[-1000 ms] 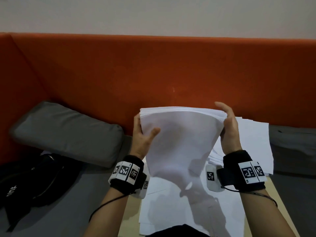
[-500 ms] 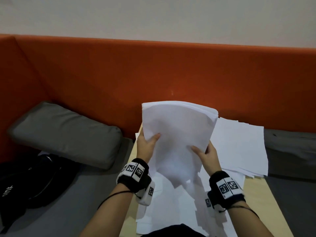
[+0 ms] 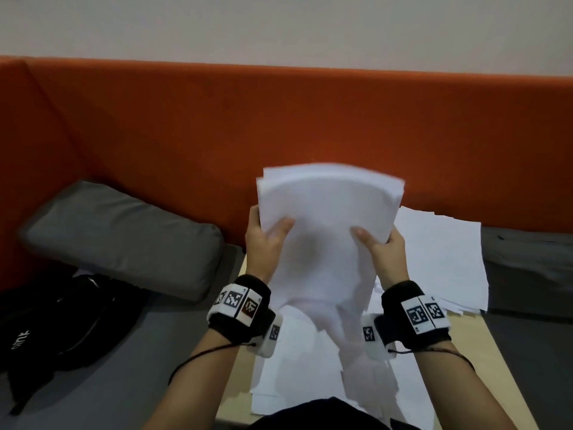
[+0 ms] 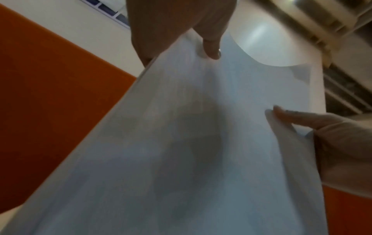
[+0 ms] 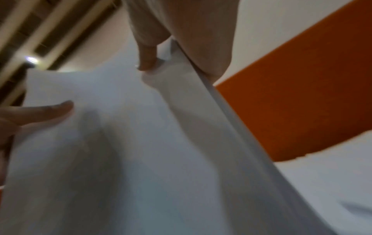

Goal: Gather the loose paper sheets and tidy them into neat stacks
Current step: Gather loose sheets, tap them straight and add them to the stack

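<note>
I hold a thick bundle of white paper sheets upright above the table, its top edges uneven and blurred. My left hand grips the bundle's left edge, thumb on the near face. My right hand grips its right edge, thumb across the front. In the left wrist view the bundle fills the frame, with the left thumb pressing its upper part and the right hand's thumb at the right. The right wrist view shows the bundle pinched by my right thumb. More loose sheets lie spread on the table behind and to the right.
A light wooden table carries further scattered sheets under my wrists. A grey cushion lies left on the grey seat, a black bag beside it. An orange backrest runs behind everything.
My right hand has slid from the bundle's top right corner down to its right edge. The bundle has been lifted and stands more upright, its top edge bowed.
</note>
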{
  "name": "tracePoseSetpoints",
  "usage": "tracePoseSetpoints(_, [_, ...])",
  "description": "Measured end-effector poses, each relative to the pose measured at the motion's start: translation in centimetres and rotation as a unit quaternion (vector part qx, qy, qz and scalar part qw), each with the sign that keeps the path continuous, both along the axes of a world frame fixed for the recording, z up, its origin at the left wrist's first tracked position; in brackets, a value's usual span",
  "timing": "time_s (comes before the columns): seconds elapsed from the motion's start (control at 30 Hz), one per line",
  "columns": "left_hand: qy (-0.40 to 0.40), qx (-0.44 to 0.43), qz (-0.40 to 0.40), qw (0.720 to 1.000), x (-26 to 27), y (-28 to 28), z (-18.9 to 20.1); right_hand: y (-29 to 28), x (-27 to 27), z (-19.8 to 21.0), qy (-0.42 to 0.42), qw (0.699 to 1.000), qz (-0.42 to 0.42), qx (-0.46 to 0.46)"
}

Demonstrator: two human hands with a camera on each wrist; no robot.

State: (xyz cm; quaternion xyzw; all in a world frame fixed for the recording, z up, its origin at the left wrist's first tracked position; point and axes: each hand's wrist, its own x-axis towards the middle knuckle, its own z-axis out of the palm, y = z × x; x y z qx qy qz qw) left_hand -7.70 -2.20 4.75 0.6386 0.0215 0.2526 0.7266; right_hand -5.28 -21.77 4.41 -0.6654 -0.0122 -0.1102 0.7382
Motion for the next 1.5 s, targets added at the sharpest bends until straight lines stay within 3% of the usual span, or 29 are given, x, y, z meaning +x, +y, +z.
tracePoseSetpoints(0.2, [0.090, 0.011, -0.016, 0.996, -1.2, -0.6, -4.9, -0.4, -1.0, -5.1, 0.139, 0.989, 0.037, -0.048])
tracePoseSetpoints(0.33, [0.117, 0.052, -0.049, 0.991, -0.3, 0.2, -5.1, -0.3, -0.3, -4.9, 0.127, 0.990, -0.016, -0.054])
tracePoseSetpoints(0.43, [0.169, 0.095, -0.095, 0.976, 0.8, 1.8, -6.2, -1.6, 0.1, -4.1, 0.119, 0.990, -0.007, -0.082])
tracePoseSetpoints(0.5, [0.250, 0.108, -0.069, 0.960, 1.1, 3.2, -8.3, -2.7, 0.3, -3.8, 0.128, 0.987, -0.003, -0.101])
tracePoseSetpoints(0.63, [0.418, 0.181, -0.040, 0.889, 1.3, 4.8, -14.0, -3.9, 0.1, -4.4, 0.176, 0.978, 0.012, -0.108])
tracePoseSetpoints(0.73, [0.448, 0.275, -0.037, 0.850, 1.4, 4.4, -15.1, -3.7, 0.4, -6.4, 0.228, 0.965, 0.036, -0.123])
tracePoseSetpoints(0.9, [0.450, 0.237, -0.012, 0.861, 1.9, 3.7, -14.1, -2.9, 1.3, -11.2, 0.315, 0.898, 0.024, -0.307])
tracePoseSetpoints(1.07, [0.415, 0.226, -0.013, 0.881, 1.9, 3.8, -14.5, -2.9, 1.3, -12.0, 0.343, 0.879, 0.019, -0.330])
tracePoseSetpoints(1.2, [0.392, 0.278, -0.016, 0.877, 1.5, 3.3, -14.1, -2.9, 1.3, -12.0, 0.332, 0.880, 0.019, -0.339])
tracePoseSetpoints(1.5, [0.416, 0.194, -0.044, 0.887, 2.9, 5.2, -14.6, -2.5, 3.2, -10.0, 0.268, 0.932, 0.069, -0.236])
